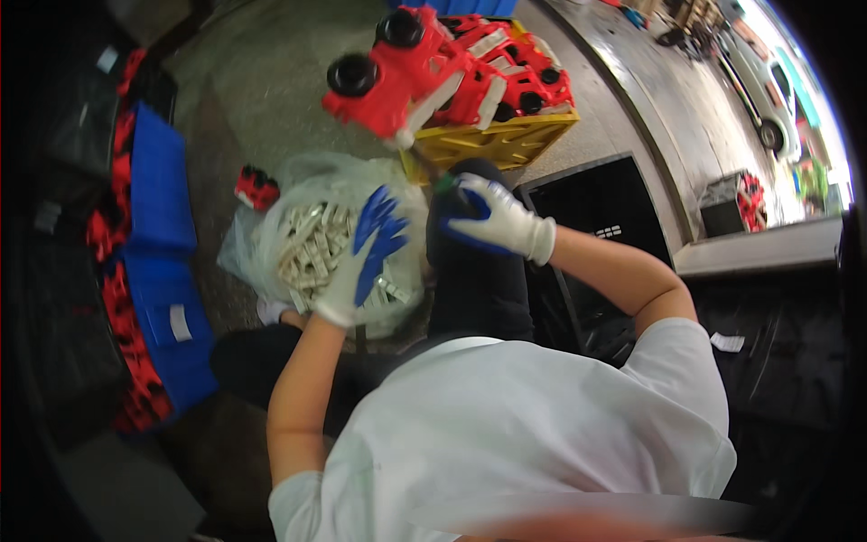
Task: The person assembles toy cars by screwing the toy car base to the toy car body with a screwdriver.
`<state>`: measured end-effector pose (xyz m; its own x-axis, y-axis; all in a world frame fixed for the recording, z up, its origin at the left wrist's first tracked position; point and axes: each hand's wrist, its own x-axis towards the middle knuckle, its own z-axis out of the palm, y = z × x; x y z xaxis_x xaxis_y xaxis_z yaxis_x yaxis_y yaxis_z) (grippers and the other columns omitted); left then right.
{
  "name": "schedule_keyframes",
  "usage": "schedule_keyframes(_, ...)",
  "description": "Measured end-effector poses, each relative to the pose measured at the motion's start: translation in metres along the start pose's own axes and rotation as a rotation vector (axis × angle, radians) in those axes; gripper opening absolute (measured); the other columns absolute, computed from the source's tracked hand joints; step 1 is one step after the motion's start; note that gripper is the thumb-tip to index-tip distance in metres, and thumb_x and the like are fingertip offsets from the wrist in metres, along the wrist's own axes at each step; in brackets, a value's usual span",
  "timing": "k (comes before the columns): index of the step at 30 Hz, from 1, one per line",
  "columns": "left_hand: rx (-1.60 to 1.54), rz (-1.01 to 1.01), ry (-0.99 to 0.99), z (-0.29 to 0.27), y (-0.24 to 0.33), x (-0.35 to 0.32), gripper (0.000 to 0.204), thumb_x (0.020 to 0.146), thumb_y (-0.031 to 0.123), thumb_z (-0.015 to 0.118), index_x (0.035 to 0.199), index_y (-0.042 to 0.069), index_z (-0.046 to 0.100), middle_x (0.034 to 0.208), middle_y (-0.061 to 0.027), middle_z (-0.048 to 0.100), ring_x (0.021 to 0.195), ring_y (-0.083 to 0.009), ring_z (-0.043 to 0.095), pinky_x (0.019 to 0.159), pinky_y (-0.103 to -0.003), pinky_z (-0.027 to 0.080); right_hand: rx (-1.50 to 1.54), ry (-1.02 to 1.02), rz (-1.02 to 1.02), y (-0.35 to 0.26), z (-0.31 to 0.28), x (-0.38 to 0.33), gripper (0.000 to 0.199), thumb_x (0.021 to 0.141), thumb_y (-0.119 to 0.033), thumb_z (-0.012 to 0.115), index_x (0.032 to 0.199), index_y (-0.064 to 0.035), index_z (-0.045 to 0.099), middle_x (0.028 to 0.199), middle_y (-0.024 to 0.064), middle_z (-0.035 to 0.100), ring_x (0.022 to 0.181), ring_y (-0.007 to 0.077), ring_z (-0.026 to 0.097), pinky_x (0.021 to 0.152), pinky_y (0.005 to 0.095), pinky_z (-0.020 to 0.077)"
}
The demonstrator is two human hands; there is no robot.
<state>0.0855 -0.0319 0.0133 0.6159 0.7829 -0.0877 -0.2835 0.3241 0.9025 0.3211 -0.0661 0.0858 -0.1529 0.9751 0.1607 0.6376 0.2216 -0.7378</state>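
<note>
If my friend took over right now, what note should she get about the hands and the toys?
Left hand: gloved, open, over the clear bag of small white parts, holding nothing I can see.
Right hand: gloved, shut on a green-handled tool whose tip meets the red toy truck.
Done: more red trucks sit in the yellow crate.
Left: this truck is not in the crate yet; many white parts remain in the bag.

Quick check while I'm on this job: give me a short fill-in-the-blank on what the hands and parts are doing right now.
1. The left hand hovers over a clear bag of ____ parts.
2. The right hand grips a ____-handled tool.
3. The tool meets a red toy with ____ wheels.
4. More red toys sit in a ____ crate.

Missing words: white; green; black; yellow
</note>
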Motion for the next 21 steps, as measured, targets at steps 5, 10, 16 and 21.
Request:
schedule_keyframes(5, 0.181, -0.184, 0.206, -0.080, 0.024, -0.017, 0.044, 0.095, 0.020, 0.051, 0.136, 0.007, 0.042, 0.127, -0.0048, 0.051, 0.114, -0.0132, 0.051, 0.093, -0.026, 0.042, -0.181, 0.235, 0.145, 0.026, -0.124, 0.060, 0.040, 0.073, -0.033, 0.072, 0.095, -0.0010, 0.062, 0.081, 0.0115, 0.060, 0.070, 0.0217, 0.061, 0.065, 0.0346, 0.0489)
schedule_keyframes(10, 0.292, -0.250, 0.377, -0.161, 0.007, -0.015, 0.045, 0.094, 0.032, 0.052, 0.134, 0.013, 0.045, 0.120, -0.0052, 0.056, 0.099, -0.0149, 0.057, 0.087, -0.029, 0.044, -0.272, -0.020, 0.429, 0.085, -0.199, 0.170, 0.027, 0.074, -0.029, 0.063, 0.074, -0.0023, 0.062, 0.059, 0.0035, 0.055, 0.055, 0.0133, 0.055, 0.047, 0.0310, 0.0416)
schedule_keyframes(16, 0.183, -0.329, 0.480, -0.184, -0.016, 0.012, 0.041, 0.093, 0.033, 0.055, 0.128, 0.014, 0.051, 0.113, -0.0033, 0.061, 0.094, -0.0141, 0.058, 0.082, -0.029, 0.046, -0.159, -0.417, 0.870, 0.165, -0.189, 0.271, 0.034, 0.070, -0.030, 0.066, 0.095, -0.0068, 0.063, 0.082, 0.0160, 0.058, 0.064, 0.0274, 0.058, 0.058, 0.0433, 0.0485)
schedule_keyframes(21, 0.219, -0.330, 0.493, -0.194, -0.023, 0.015, 0.041, 0.093, 0.033, 0.055, 0.128, 0.013, 0.051, 0.113, -0.0033, 0.061, 0.093, -0.0120, 0.059, 0.080, -0.026, 0.047, -0.030, -0.459, 0.877, 0.198, -0.180, 0.288, 0.028, 0.073, -0.033, 0.067, 0.089, -0.0101, 0.063, 0.079, 0.0082, 0.061, 0.063, 0.0222, 0.060, 0.058, 0.0373, 0.0526)
